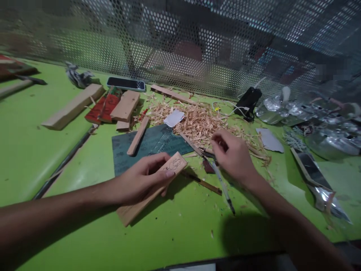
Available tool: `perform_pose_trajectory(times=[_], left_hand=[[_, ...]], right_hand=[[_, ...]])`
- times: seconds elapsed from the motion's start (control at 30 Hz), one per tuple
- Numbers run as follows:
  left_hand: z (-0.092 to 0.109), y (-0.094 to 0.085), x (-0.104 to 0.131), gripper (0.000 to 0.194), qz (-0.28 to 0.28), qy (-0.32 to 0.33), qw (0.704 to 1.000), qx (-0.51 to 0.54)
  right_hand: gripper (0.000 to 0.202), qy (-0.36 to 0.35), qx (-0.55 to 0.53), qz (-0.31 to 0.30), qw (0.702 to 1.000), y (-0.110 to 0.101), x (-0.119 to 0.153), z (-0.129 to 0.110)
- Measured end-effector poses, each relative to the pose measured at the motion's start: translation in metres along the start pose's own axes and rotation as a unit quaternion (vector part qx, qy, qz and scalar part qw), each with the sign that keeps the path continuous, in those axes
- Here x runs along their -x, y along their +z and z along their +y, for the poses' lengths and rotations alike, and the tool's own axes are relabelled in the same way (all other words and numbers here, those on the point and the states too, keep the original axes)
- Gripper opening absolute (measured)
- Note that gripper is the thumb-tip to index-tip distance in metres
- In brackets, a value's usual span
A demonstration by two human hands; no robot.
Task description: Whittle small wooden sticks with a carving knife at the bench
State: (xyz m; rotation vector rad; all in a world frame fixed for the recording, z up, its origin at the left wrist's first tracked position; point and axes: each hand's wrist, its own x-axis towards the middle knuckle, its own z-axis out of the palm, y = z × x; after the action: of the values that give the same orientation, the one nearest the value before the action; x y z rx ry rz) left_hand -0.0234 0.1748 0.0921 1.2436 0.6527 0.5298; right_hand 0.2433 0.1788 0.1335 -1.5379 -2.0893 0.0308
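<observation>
My left hand [146, 177] is closed round a flat wooden block [149, 199], thumb on its upper face. A dark line drawing marks the block's far end. My right hand [235, 156] hovers over the table to the right, fingers curled in; whatever they may hold is hidden. Just beside its fingertips lies a pen [224, 186] with a clear barrel and a dark tip. Near it are a thin wooden stick [190, 143] and a narrow brown stick [207, 184]. Under the left hand's far side spreads a dark green sheet [124, 146], with a wooden strip [138, 136] on it.
Wood shavings [200, 120] heap up at the back centre. Wood blocks [75, 107], red sandpaper-like pieces [105, 105] and a phone [126, 84] sit at the back left. Foil-like shiny objects [324, 139] and a black adapter [248, 103] stand right. A perforated metal panel [169, 45] closes the back.
</observation>
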Motion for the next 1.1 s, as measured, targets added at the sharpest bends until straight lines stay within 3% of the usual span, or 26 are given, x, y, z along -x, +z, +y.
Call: perform_pose_trajectory(times=[0.07,0.13,0.17,0.2,0.23,0.37,0.5,0.67,0.8,0.87,1.0,1.1], left_hand=[[0.0,-0.001,-0.001,0.025,0.0,0.0,1.0,-0.003],[0.001,-0.002,-0.001,0.027,0.003,0.001,1.0,-0.014],[0.001,-0.002,-0.001,0.028,0.006,0.0,1.0,-0.021],[0.001,-0.002,-0.001,0.03,0.01,-0.002,1.0,-0.03],[0.002,-0.002,-0.001,0.032,0.014,-0.003,0.999,-0.037],[0.004,-0.001,0.0,0.039,0.023,-0.007,0.998,-0.053],[0.003,0.0,0.0,0.037,0.026,0.017,0.997,-0.076],[0.004,0.001,-0.001,0.04,0.076,0.05,0.986,-0.14],[0.009,0.002,-0.001,0.047,0.114,0.064,0.973,-0.188],[0.01,0.002,0.0,0.046,0.115,0.07,0.973,-0.189],[0.011,0.001,0.003,0.043,0.127,0.129,0.961,-0.207],[0.01,0.001,0.006,0.043,0.142,0.146,0.955,-0.216]], right_hand=[[0.009,0.046,-0.025,-0.134,0.99,-0.021,-0.01,0.011],[0.016,0.026,-0.074,-0.339,0.938,-0.043,-0.017,0.021],[0.019,0.011,-0.091,-0.408,0.908,-0.053,-0.019,0.025],[0.022,0.004,-0.094,-0.434,0.896,-0.063,-0.02,0.029],[0.023,0.003,-0.082,-0.42,0.904,-0.072,-0.02,0.032],[0.023,0.02,0.013,-0.267,0.964,-0.096,-0.012,0.036],[0.024,0.056,0.025,-0.24,0.969,-0.1,0.007,0.037],[0.021,0.097,0.037,-0.228,0.968,-0.073,0.041,0.032],[0.022,0.104,-0.02,-0.204,0.973,-0.038,0.069,0.011],[0.024,0.101,0.005,-0.181,0.978,-0.026,0.08,0.002],[0.027,0.08,0.08,-0.161,0.98,-0.025,0.084,0.002],[0.016,0.054,0.102,-0.147,0.982,-0.03,0.065,0.005]])
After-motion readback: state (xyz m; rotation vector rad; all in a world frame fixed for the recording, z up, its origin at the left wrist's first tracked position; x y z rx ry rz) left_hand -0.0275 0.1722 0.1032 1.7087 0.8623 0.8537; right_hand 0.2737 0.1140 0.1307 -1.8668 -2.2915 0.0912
